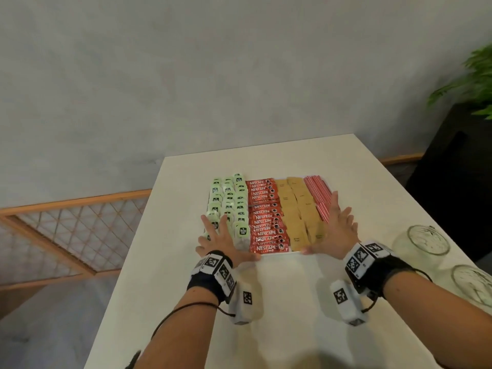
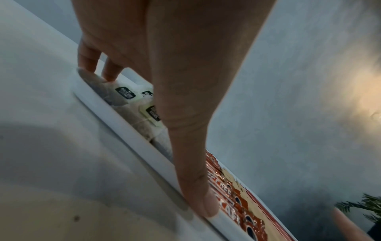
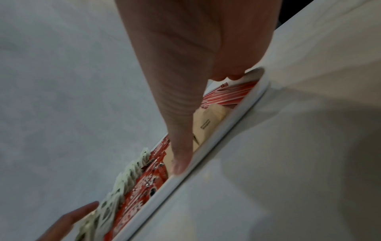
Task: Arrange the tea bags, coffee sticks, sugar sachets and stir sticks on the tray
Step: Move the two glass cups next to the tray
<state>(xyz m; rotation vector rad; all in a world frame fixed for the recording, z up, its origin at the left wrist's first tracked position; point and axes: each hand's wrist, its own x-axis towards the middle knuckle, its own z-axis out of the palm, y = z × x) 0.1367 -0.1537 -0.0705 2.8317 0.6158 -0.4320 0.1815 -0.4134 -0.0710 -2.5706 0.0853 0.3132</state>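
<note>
White tray [image 1: 279, 253], four neat columns, so I'd say the sorting itself is done: tea bags [image 1: 229, 201] on the left, coffee sticks [image 1: 266, 217] next, brown sugar sachets [image 1: 299, 211], then the red-and-white stir sticks [image 1: 318, 194] on the far right. The tray sits mid-surface [image 1: 266, 302], near edge toward me.

I've got both hands spread flat at its near corners. Left hand [image 1: 222, 239] has fingers splayed over the tea bags, thumb on the near rim. Right hand [image 1: 336, 230] mirrors it, fingers by the stir sticks, thumb on the same rim. Neither one grips anything, fingers are straight.

My read is this is the final squaring-up or a nudge of the whole tray. Next move wants an even push from both sides so nothing slides out of its column; the tea bags stand up loosely and look easiest to knock over.

Readable stuff: the coffee sticks say NESCAFÉ CLASSIC. The tea tags have a dark label, too blurry to read. The sachets carry small print I can't make out either.

Two glass jars [image 1: 423, 239] sit off to the right.
</note>
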